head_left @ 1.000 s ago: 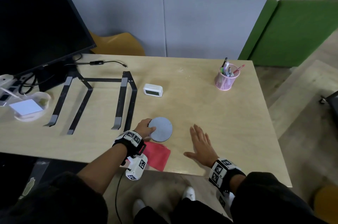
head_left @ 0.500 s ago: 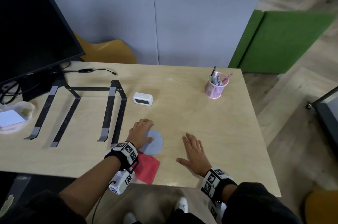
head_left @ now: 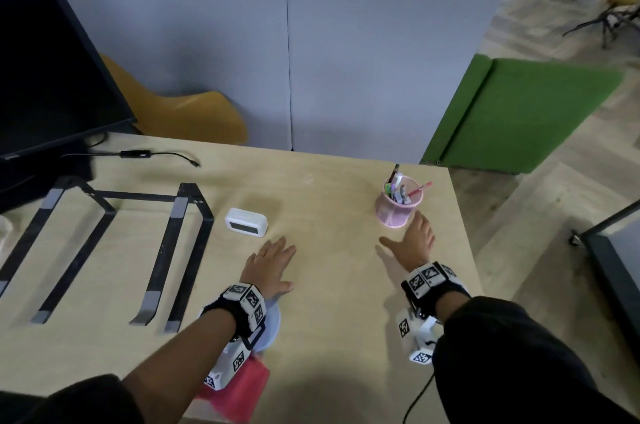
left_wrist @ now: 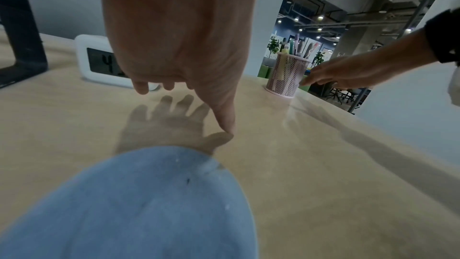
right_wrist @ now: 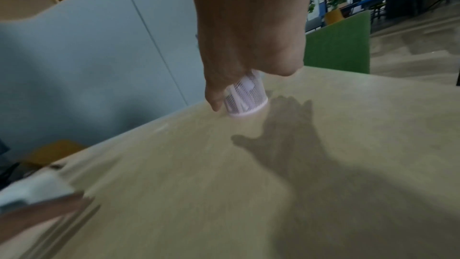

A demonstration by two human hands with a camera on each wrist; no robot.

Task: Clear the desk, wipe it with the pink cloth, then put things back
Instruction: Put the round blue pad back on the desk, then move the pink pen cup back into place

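Observation:
My left hand [head_left: 270, 264] hovers flat over the desk [head_left: 329, 302], fingers spread toward the white digital clock [head_left: 246, 222] and holding nothing. Under its wrist lies the round grey-blue coaster [head_left: 272, 328], large and blurred in the left wrist view [left_wrist: 139, 204]. The pink cloth [head_left: 242, 392] lies at the desk's near edge, partly hidden by my forearm. My right hand [head_left: 412, 240] is open beside the pink mesh pen cup [head_left: 398, 205], fingertips close to its wall [right_wrist: 246, 94]; whether they touch it is unclear.
A black laptop stand [head_left: 114, 250] occupies the left of the desk, with a black monitor [head_left: 52, 70] and a cable [head_left: 138, 154] behind it. A grey partition backs the desk. A yellow chair [head_left: 180, 112] and a green panel [head_left: 519, 115] stand beyond.
My left hand left the coaster and moved forward toward the clock. My right hand lifted from the near desk and reached forward-right to the pen cup. The head view shifted.

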